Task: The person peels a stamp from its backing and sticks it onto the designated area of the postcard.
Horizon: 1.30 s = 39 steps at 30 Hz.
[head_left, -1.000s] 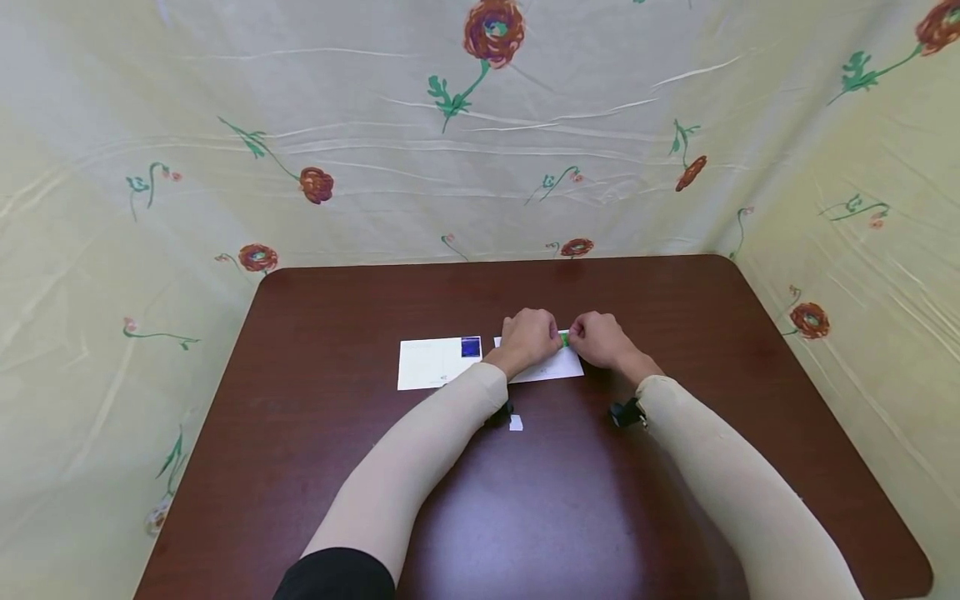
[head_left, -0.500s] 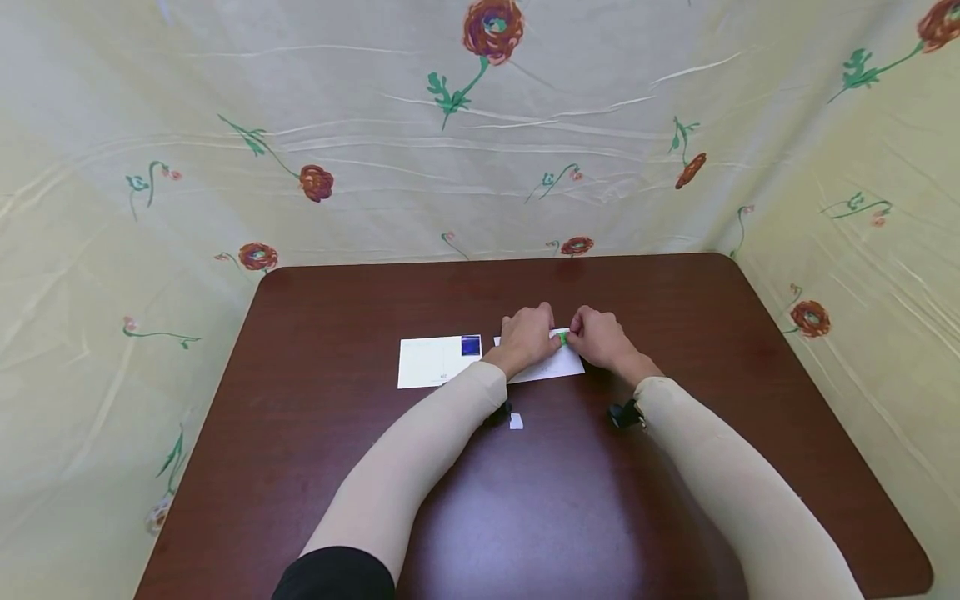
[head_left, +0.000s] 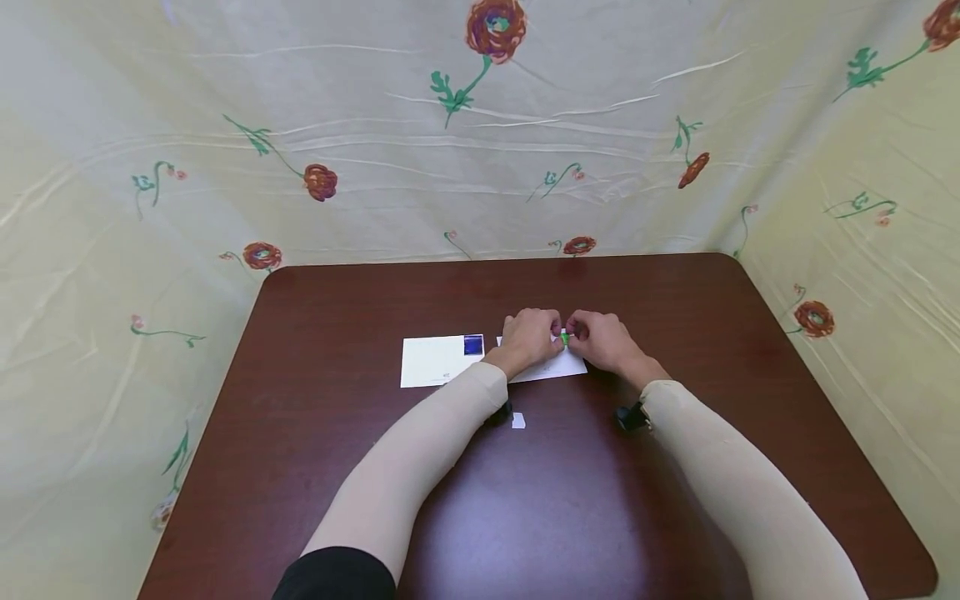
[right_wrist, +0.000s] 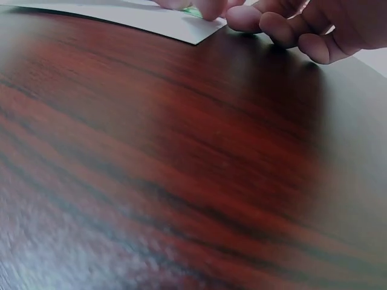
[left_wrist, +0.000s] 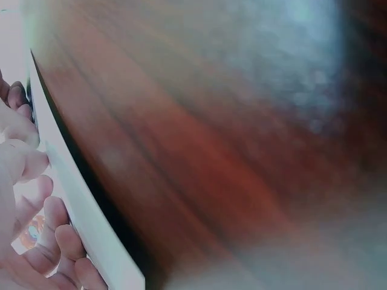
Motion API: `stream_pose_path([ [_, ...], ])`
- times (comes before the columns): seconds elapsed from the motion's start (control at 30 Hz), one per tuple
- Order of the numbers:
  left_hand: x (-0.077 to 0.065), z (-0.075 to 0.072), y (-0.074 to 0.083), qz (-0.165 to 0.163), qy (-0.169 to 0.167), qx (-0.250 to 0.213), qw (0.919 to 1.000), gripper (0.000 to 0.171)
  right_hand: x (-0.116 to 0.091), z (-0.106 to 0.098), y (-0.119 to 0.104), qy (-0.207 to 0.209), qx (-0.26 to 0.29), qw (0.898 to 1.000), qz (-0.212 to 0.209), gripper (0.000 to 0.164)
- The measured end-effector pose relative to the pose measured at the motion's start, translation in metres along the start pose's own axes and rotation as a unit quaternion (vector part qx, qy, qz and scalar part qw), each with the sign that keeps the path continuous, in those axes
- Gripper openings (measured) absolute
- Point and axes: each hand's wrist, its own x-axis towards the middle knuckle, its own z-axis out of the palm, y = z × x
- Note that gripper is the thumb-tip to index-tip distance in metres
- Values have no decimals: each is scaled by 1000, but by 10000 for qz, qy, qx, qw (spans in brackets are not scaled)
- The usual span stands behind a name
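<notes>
Two white envelopes lie side by side on the table. The left envelope [head_left: 423, 364] bears a dark blue stamp [head_left: 473, 344] in its upper right corner. Over the right envelope [head_left: 551, 369], my hands meet at a small green stamp [head_left: 565, 338] near its upper right corner. My left hand [head_left: 529, 340] covers part of this envelope and pinches the stamp's left side; my right hand [head_left: 600, 340] pinches its right side. Fingers of the left hand lie curled along the envelope [left_wrist: 91, 223] in the left wrist view. Fingertips mostly hide the green stamp [right_wrist: 193, 11] in the right wrist view.
A small white paper scrap [head_left: 518, 421] lies nearer to me, below the left wrist. The brown table [head_left: 315, 475] has rounded far corners, and a flowered plastic sheet [head_left: 390, 212] hangs behind it and along both sides.
Both hands stay over the right envelope's upper corner. Their fingers shift slightly around the green stamp, rising and then coming lower. The envelopes and scrap keep their places; the whole view shifts slightly.
</notes>
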Motion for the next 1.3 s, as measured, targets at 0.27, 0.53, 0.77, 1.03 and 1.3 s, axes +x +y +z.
stream_pose_path([
  [0.27, -1, -2, -1, 14, -95, -44, 9999, 16, -3, 0, 2, -144, 44, 9999, 83, 22],
  [0.53, -3, -4, -1, 78, -76, 5, 9999, 18, -7, 0, -1, -159, 27, 9998, 119, 24],
  [0.77, -4, 2, -2, 119, 13, 4, 9999, 15, -8, 3, 0, -136, -37, 9999, 98, 23],
  [1.03, -7, 3, -1, 51, 87, 43, 9999, 13, -9, 4, -1, -128, -162, 9997, 161, 23],
  [1.3, -7, 1, -1, 5, 39, -1, 10000, 20, -8, 2, 1, -272, -119, 9995, 89, 30],
])
